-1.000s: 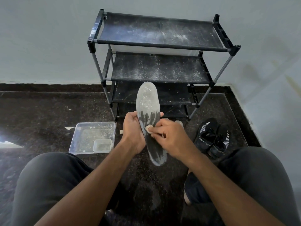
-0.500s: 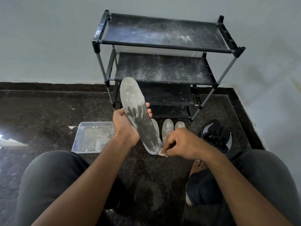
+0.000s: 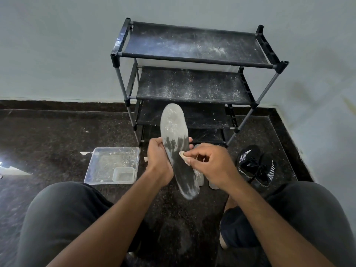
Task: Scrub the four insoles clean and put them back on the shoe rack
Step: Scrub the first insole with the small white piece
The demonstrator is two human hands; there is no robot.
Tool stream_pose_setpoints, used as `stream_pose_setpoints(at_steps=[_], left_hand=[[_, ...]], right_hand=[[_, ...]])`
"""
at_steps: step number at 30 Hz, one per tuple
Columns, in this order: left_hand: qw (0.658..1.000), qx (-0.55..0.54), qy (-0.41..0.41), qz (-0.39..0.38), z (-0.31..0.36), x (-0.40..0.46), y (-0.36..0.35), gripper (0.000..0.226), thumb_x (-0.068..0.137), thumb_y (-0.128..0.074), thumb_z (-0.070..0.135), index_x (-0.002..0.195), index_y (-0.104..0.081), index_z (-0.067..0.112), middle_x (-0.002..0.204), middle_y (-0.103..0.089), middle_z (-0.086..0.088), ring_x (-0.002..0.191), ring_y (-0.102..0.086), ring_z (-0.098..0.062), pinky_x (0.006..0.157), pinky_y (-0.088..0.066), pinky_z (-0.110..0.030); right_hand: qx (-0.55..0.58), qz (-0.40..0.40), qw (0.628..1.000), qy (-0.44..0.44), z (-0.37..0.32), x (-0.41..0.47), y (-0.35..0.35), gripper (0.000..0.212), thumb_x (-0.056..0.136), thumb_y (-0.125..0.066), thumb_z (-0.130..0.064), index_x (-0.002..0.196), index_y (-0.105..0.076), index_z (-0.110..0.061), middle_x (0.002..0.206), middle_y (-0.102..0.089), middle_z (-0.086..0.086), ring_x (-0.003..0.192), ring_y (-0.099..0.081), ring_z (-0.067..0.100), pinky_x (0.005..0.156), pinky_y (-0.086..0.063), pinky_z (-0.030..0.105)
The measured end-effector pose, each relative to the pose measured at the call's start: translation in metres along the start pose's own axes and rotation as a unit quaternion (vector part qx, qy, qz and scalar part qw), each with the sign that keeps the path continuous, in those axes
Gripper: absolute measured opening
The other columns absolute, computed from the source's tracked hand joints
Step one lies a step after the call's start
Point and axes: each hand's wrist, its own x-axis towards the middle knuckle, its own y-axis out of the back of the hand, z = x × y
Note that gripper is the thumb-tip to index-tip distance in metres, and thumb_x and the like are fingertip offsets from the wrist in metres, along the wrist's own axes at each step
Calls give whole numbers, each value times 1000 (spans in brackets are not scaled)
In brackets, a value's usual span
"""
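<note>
My left hand (image 3: 159, 160) grips a grey insole (image 3: 174, 128) at its middle and holds it upright, toe end up. The toe half is dusty white, the lower half wiped dark. My right hand (image 3: 213, 164) pinches a small pale scrubbing pad (image 3: 183, 156) against the right edge of the insole's middle. Other pale insoles (image 3: 200, 177) lie on the floor behind it, mostly hidden by the held insole and my right hand. The black shoe rack (image 3: 192, 60) stands against the wall, its shelves speckled with white powder.
A clear plastic tray (image 3: 107, 162) holding a small container (image 3: 123, 174) sits on the dark floor to the left. A pair of black sneakers (image 3: 254, 166) lies to the right. My knees frame the bottom of the view. Walls close the corner behind and right.
The right hand with the pad swept down to the heel end, then came back up to the middle of the insole. The left hand tilted the insole left, then back upright.
</note>
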Motion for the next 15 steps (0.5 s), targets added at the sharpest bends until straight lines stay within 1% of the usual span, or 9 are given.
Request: stream_pose_setpoints(at_steps=[1,3,5,7,9,10,11,13,15], left_hand=[[1000,12,10,-3,-5,-2,-2,61,101,-26,31,124,-67,-8,119,-70,-32,97,-72,-36,99,-55,-47],[999,28,19,-5,-11,-4,-5,58,100,-28,27,123,-67,-9,119,-71,-32,99,-74,-34,101,-57,-46],[999,34,18,-5,-13,-4,-5,58,98,-29,26,121,-68,-9,118,-71,-32,101,-73,-36,104,-55,-49],[999,36,17,-10,-13,-4,-4,58,97,-28,27,112,-73,-7,112,-73,-30,98,-73,-36,99,-57,-48],[999,45,20,-20,-15,-2,-1,59,98,-26,27,90,-77,-1,97,-75,-24,83,-75,-28,84,-59,-41],[998,54,28,-27,-18,-3,-2,58,98,-27,28,83,-77,1,89,-74,-20,76,-73,-25,78,-58,-38],[997,60,38,-34,-21,-4,-3,55,96,-28,29,85,-74,2,86,-70,-17,73,-70,-24,73,-56,-37],[995,76,50,-38,-28,-5,-3,46,93,-31,31,92,-67,3,83,-64,-14,73,-65,-22,69,-54,-35],[994,88,49,-32,-31,-4,-1,40,91,-33,31,91,-63,5,86,-61,-15,78,-63,-24,74,-53,-36]], right_hand=[[-48,16,998,23,1,0,-8,20,88,-76,-20,108,-78,-19,97,-72,-7,92,-66,7,84,-54,24],[-106,-21,993,43,0,-4,-19,22,93,-70,-24,112,-76,-16,98,-67,-10,94,-62,4,91,-51,21],[-75,-87,993,24,-3,-6,-18,18,91,-72,-25,104,-79,-15,90,-65,-13,84,-62,3,80,-50,16],[-9,-111,994,-1,-3,-6,-8,14,86,-78,-27,95,-81,-18,86,-71,-12,84,-66,3,78,-51,17],[14,-41,999,-6,-1,-1,0,14,85,-79,-29,97,-81,-22,89,-73,-10,86,-68,5,82,-56,27],[2,5,1000,-1,1,0,1,15,85,-79,-27,99,-80,-22,89,-72,-10,84,-68,6,79,-58,31],[-19,37,999,4,2,1,-1,17,86,-78,-25,102,-80,-20,90,-71,-11,82,-67,6,76,-58,32],[-60,35,997,17,-1,1,-11,16,89,-75,-23,103,-79,-17,91,-69,-10,81,-65,5,75,-57,30],[-74,-25,997,18,-2,-3,-19,10,90,-72,-22,93,-79,-15,85,-66,-9,76,-63,5,77,-54,28]])
